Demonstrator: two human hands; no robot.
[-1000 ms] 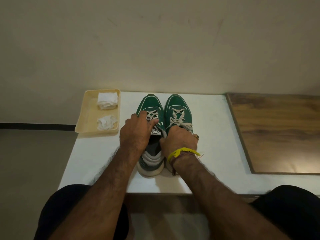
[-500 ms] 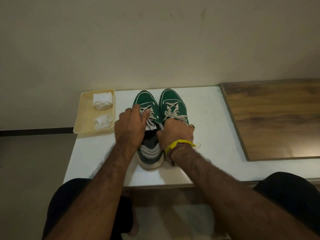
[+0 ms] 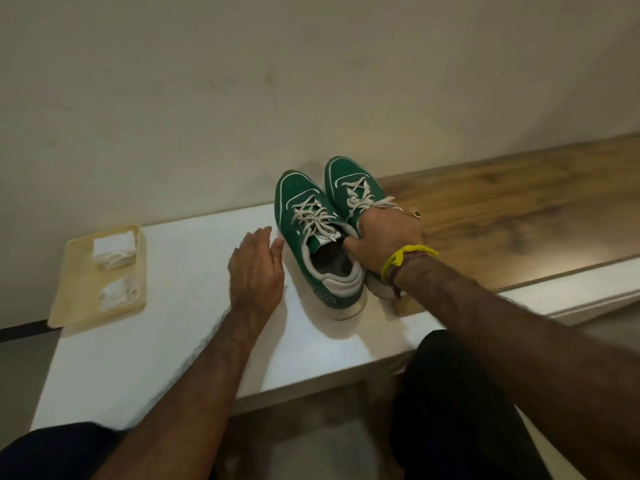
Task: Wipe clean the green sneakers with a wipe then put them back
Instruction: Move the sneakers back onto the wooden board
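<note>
Both green sneakers (image 3: 329, 233) point toward the frame's top, our right hand (image 3: 384, 237) gripping their collars, our left hand (image 3: 258, 268) open beside them on the worktop (image 3: 194, 306).

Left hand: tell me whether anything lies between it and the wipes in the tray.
Nothing visible does. The left hand hovers open beside the left sneaker; only bare white tabletop separates it from the tray holding two wipes.

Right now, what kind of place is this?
Probably a bare indoor room set up for a shoe-cleaning demo: plain wall, a low white table holding green sneakers, and a tray of wipes.
</note>
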